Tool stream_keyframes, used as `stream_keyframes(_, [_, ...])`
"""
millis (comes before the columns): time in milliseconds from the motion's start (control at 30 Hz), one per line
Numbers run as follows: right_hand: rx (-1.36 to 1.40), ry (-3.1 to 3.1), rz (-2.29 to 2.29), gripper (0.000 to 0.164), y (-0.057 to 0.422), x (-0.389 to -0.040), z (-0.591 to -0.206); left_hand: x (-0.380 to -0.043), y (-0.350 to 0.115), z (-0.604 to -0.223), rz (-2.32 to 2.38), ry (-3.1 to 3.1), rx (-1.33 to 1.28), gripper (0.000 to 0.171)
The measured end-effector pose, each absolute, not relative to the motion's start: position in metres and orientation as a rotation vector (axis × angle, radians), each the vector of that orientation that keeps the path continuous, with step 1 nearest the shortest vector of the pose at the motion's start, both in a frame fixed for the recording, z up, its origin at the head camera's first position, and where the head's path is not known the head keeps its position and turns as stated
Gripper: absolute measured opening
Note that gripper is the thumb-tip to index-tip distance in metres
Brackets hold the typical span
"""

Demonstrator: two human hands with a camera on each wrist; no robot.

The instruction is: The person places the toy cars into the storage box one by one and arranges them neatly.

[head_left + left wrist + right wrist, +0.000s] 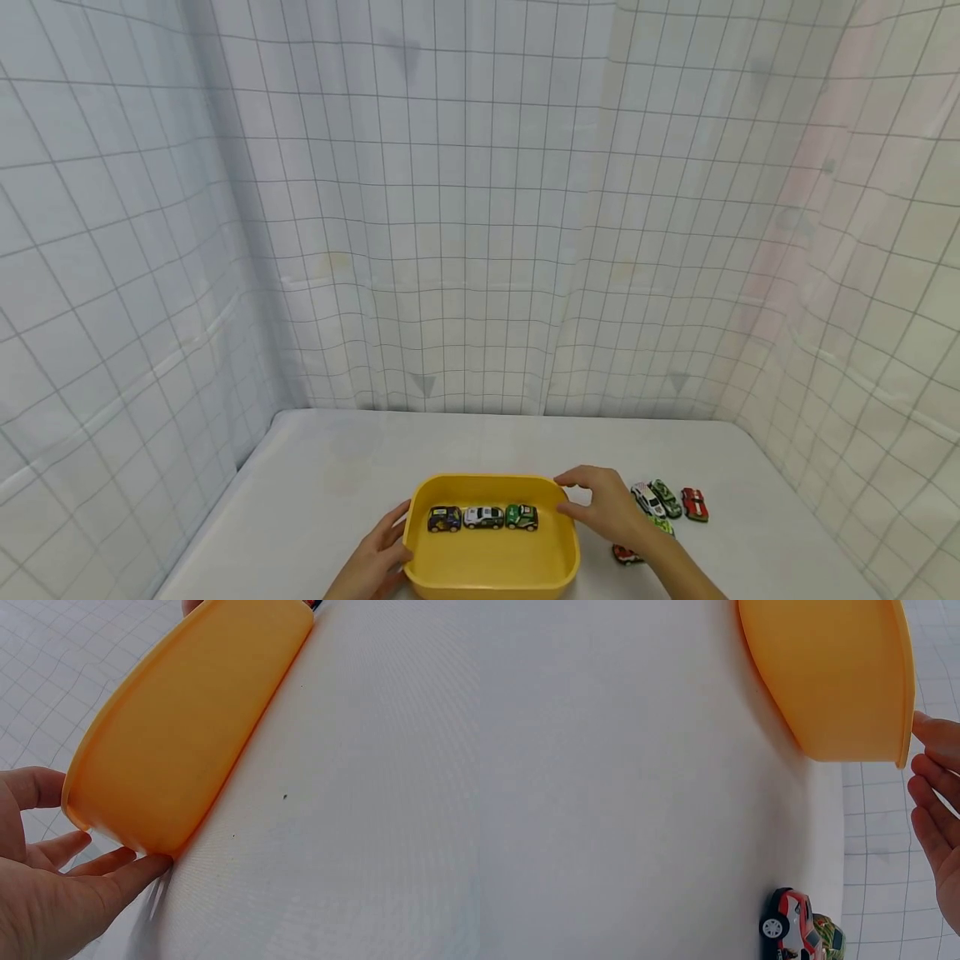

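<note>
A yellow plastic tub (491,559) stands on the white table in front of me. Three toy cars sit end to end along its far side: a dark blue one (445,519), a white one (483,517) and a green one (522,517). At the tub's left end my left hand (375,554) grips it, thumb at the rim and fingers against the outer wall and lower edge. My right hand (606,504) is at the far right corner, its thumb touching the rim. In the right wrist view its other fingers are loosely extended, apart from the tub.
Several toy cars lie on the table right of the tub, among them a red one (694,504), a white one (647,499) and a green camouflage one (665,498). A red-and-white car (795,922) is partly behind my right forearm. White gridded curtains (480,208) surround the table.
</note>
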State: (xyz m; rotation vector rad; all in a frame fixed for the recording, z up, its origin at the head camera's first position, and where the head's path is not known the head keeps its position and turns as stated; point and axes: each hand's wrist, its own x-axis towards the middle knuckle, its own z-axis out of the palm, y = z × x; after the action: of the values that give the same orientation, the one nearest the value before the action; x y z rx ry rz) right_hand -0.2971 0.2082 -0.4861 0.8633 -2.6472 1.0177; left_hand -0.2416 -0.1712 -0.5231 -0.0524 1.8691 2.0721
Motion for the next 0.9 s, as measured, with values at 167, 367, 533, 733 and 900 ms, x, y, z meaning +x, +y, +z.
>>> stream_keyframes(167, [0.822,-2.649,1.001,0.032,0.221,-0.296,-0.488,-0.241,-0.173,-0.522,2.083,1.855,-0.011,0.083])
stream_keyframes(367, [0.735,-2.673,0.970,0.030,0.238,-0.292,-0.489,-0.240,-0.174,-0.523,2.078,1.845,0.000,0.084])
stream_keyframes(533, [0.687,-2.688,0.979,0.032,0.252,-0.293,-0.489,-0.240,-0.175,-0.523,2.084,1.842,0.001,0.084])
stream_keyframes(733, [0.627,-2.690,1.009,0.033,0.269,-0.290,-0.488,-0.240,-0.173,-0.524,2.081,1.852,0.013,0.084])
stream_keyframes(900, [0.605,-2.652,0.978,0.033,0.283,-0.289,-0.488,-0.239,-0.173,-0.525,2.083,1.862,0.014,0.084])
